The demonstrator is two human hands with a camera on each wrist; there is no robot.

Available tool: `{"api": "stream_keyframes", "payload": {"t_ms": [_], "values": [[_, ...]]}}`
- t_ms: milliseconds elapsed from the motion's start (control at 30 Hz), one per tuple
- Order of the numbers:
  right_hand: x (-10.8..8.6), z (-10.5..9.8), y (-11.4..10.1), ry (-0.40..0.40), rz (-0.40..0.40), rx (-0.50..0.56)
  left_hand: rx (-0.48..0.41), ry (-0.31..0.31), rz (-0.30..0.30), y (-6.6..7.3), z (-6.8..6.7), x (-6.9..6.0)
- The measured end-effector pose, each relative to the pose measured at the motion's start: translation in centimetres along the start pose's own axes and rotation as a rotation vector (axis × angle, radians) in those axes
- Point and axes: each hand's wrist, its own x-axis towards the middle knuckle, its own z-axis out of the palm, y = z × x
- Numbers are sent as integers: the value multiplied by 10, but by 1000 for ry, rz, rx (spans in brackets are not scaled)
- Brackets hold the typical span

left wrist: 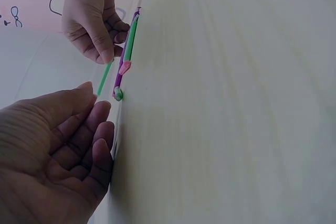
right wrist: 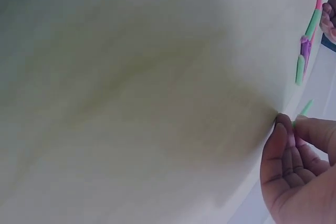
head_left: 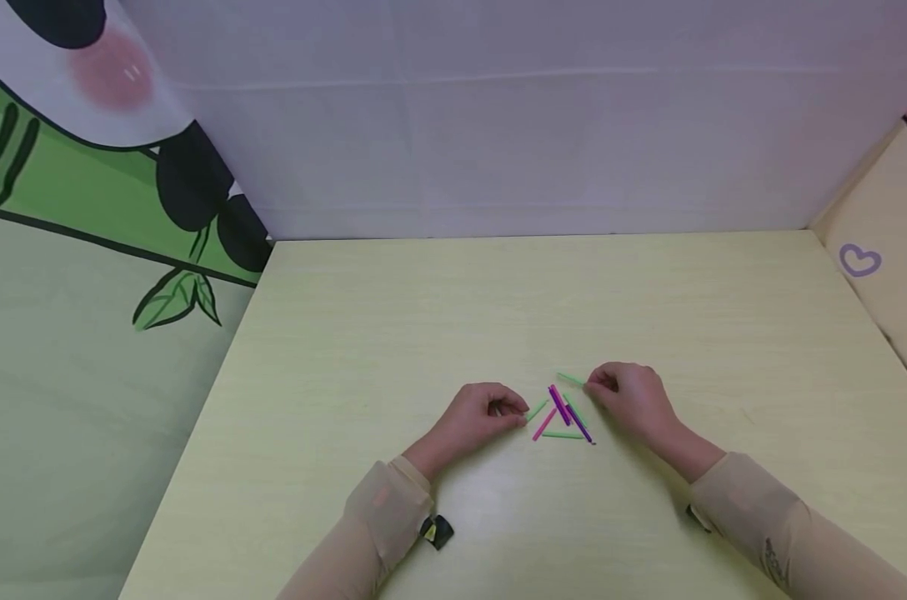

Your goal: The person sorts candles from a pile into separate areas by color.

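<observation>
Head view: left hand (head_left: pixel 491 410) pinches green stick (head_left: pixel 538 410) by its end; right hand (head_left: pixel 629 398) pinches second green stick (head_left: pixel 571 379); between hands, pink sticks (head_left: pixel 544 425) and purple sticks (head_left: pixel 579 423) lie on table (head_left: pixel 423 317).

Your head view: from above, forward-down, farther | your wrist views: close, tilted sideways, low across table (head_left: pixel 423 317) | these two share the sticks (left wrist: pixel 131 38)

Right hand (right wrist: pixel 302 182) has a green stick (right wrist: pixel 308 107) pinched thumb-to-finger, with a bunch of green, pink and purple sticks (right wrist: pixel 306 47) nearby and the left hand (right wrist: pixel 329 20) poking in beside them.
</observation>
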Motion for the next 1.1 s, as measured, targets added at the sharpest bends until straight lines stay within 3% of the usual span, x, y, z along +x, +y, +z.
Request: {"api": "stream_keyframes", "payload": {"t_ms": [800, 1100], "values": [[24, -8, 1, -31, -55, -23, 10, 0, -10, 0, 1, -1], [32, -11, 4, -58, -77, -31, 52, 21, 36, -1, 3, -2]]}}
